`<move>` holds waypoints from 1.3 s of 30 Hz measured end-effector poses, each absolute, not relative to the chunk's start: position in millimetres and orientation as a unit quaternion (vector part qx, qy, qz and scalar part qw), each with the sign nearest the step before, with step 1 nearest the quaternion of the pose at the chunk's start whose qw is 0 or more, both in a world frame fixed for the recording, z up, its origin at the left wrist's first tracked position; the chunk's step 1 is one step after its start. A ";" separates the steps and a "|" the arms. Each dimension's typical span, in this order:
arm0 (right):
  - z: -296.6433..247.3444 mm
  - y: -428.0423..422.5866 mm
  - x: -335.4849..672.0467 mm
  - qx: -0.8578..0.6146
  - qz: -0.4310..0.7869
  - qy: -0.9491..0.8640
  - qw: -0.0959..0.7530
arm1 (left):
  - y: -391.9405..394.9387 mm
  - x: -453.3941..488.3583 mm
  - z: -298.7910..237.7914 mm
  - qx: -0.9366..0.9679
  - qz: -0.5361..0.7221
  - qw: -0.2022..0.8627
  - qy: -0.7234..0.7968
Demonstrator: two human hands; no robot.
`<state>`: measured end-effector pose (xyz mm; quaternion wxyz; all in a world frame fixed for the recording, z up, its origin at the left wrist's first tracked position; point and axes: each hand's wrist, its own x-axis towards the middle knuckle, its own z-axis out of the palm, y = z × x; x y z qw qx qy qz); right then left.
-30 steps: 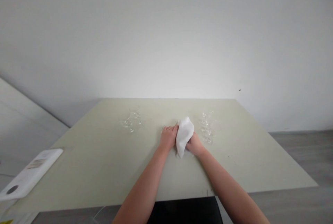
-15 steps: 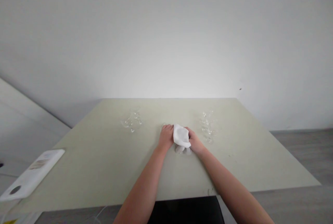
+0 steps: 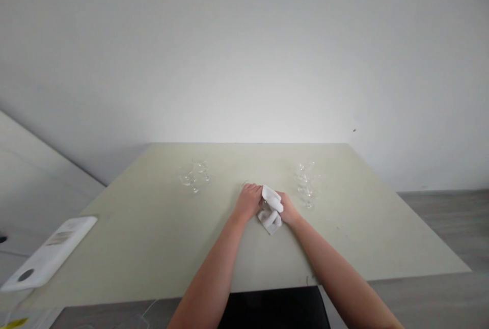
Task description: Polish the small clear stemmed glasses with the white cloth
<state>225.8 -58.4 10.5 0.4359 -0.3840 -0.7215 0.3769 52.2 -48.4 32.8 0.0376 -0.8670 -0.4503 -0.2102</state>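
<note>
Over the middle of the table, my right hand (image 3: 287, 208) is closed on a white cloth (image 3: 272, 199), which is folded and hangs down towards the near edge. My left hand (image 3: 249, 200) touches the cloth from the left, its fingers curled round a clear, glass-like object (image 3: 264, 204). Only small transparent parts of this object show, between the hand and the cloth and just beyond the fingers, so its kind is unclear. Both hands are held close together, and the cloth hides the right fingertips.
Several clear glass-like pieces (image 3: 195, 176) stand on the table (image 3: 153, 247) at the left, and another cluster of clear pieces (image 3: 305, 184) at the right. A white board-like object (image 3: 49, 253) lies by the left edge. A black seat-like surface (image 3: 275, 308) is at the near edge.
The cloth has turned and folded over, its lower part now hanging nearer to me. My left hand has shifted slightly right. The clear clusters have not moved.
</note>
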 end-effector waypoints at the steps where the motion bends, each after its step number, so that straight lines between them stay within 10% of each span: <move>1: 10.1 -58.1 226.1 -0.385 0.379 -0.723 0.431 | -48.5 52.4 33.2 -0.866 -0.207 0.038 -0.453; 23: 12.4 -57.4 228.8 -0.399 0.337 -0.753 0.400 | -52.4 57.3 30.3 -0.847 -0.226 -0.011 -0.482; 31: -4.3 -54.2 231.1 -0.504 0.330 -0.572 0.557 | -41.8 62.7 28.3 -0.566 -0.560 -0.305 -0.523; 39: -1.7 -58.5 212.6 -0.384 0.314 -0.748 0.440 | -53.6 69.2 29.4 -0.613 -0.535 -0.427 -0.395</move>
